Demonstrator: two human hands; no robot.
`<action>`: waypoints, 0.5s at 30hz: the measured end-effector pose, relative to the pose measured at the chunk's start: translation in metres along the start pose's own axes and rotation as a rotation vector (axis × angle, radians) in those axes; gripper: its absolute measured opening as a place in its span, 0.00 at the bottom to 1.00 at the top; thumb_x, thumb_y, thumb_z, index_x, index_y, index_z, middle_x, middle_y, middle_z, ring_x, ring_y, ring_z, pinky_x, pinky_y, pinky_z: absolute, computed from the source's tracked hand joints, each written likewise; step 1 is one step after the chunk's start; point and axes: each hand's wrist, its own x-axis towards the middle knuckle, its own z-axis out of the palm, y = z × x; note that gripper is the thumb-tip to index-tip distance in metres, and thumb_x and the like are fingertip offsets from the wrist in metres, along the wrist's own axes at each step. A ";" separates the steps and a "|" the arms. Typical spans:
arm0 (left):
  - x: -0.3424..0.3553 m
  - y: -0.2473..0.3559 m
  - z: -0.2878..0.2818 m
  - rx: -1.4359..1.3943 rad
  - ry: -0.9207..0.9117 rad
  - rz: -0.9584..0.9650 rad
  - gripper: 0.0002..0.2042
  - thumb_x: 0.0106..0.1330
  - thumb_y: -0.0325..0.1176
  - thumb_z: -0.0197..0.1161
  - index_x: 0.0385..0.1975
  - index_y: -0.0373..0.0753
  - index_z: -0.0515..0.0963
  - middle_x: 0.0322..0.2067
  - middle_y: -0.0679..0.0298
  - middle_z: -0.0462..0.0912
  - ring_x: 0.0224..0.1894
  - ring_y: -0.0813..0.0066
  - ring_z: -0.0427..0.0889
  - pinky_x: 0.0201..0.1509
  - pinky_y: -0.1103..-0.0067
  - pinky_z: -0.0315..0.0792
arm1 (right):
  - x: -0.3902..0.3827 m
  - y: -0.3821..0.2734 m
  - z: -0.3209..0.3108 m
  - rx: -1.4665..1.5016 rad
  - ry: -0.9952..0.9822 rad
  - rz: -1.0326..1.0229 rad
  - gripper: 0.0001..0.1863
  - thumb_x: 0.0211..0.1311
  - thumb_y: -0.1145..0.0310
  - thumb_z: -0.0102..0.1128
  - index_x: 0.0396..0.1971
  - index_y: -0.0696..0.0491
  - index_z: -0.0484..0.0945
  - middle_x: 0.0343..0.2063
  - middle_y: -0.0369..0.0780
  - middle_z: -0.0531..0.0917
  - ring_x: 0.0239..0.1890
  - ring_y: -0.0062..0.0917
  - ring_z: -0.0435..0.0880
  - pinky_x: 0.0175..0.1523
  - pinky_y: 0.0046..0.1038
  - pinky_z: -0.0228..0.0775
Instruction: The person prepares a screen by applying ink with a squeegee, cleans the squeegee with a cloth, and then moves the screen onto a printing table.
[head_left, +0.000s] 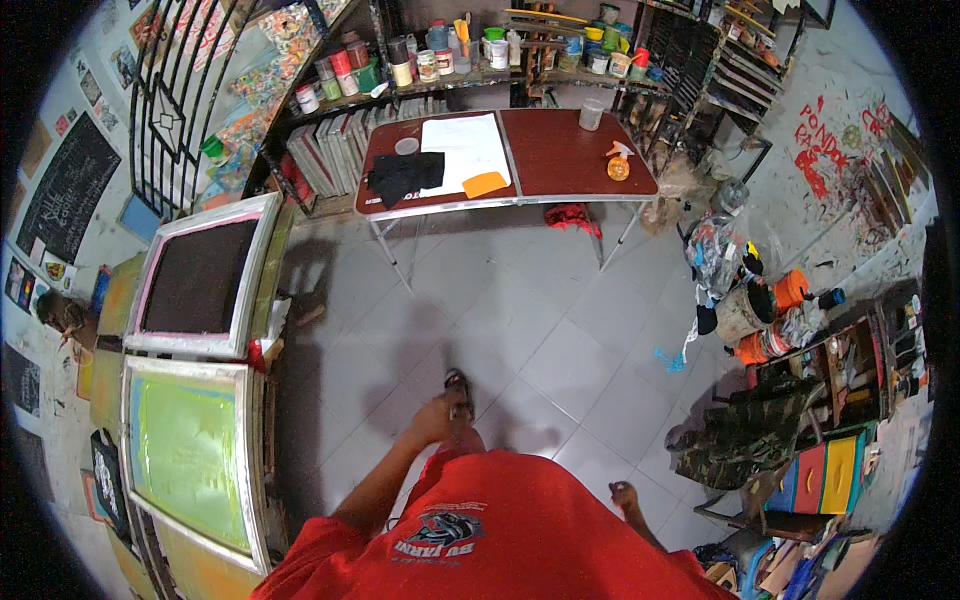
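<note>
My left hand hangs low in front of my body, beside my leg and a dark sandal. Its fingers overlap the foot in the picture, so I cannot make out whether they hold anything. Off to the right side, over the tiled floor, my right hand is loosely curled with nothing seen in it. Ahead stands a folding table with a reddish-brown top. On it lie a white sheet, a black cloth, an orange flat piece, a spray bottle and a clear container.
Framed screens lean at my left, one dark and one green. Paint pots fill a shelf behind the table. Buckets, a camouflage cloth and a coloured drawer unit stand on the right.
</note>
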 end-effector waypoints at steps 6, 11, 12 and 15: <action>0.225 -0.060 -0.077 0.173 0.084 -0.033 0.23 0.52 0.41 0.61 0.46 0.36 0.70 0.47 0.50 0.72 0.49 0.53 0.72 0.51 0.67 0.67 | 0.008 -0.071 0.066 0.211 -0.071 0.046 0.19 0.57 0.53 0.50 0.37 0.55 0.76 0.35 0.42 0.81 0.38 0.33 0.79 0.46 0.32 0.70; 0.418 -0.186 -0.106 0.375 0.234 -0.072 0.29 0.52 0.42 0.62 0.53 0.37 0.63 0.56 0.51 0.62 0.58 0.56 0.62 0.59 0.67 0.61 | 0.077 -0.141 0.078 0.046 -0.080 -0.024 0.21 0.59 0.52 0.48 0.43 0.53 0.74 0.40 0.42 0.79 0.43 0.32 0.78 0.48 0.29 0.69; 0.452 -0.193 -0.111 0.400 0.230 -0.115 0.31 0.52 0.42 0.62 0.54 0.37 0.61 0.57 0.51 0.60 0.59 0.56 0.60 0.60 0.67 0.59 | 0.076 -0.175 0.068 0.167 -0.064 0.069 0.21 0.59 0.52 0.48 0.43 0.53 0.74 0.40 0.42 0.79 0.43 0.32 0.78 0.48 0.29 0.69; 0.541 -0.197 -0.124 0.398 0.097 -0.219 0.34 0.51 0.43 0.63 0.56 0.38 0.58 0.59 0.50 0.56 0.60 0.53 0.59 0.61 0.66 0.59 | 0.080 -0.256 0.036 0.300 -0.010 0.195 0.21 0.59 0.52 0.48 0.43 0.53 0.74 0.40 0.42 0.79 0.43 0.32 0.78 0.48 0.29 0.69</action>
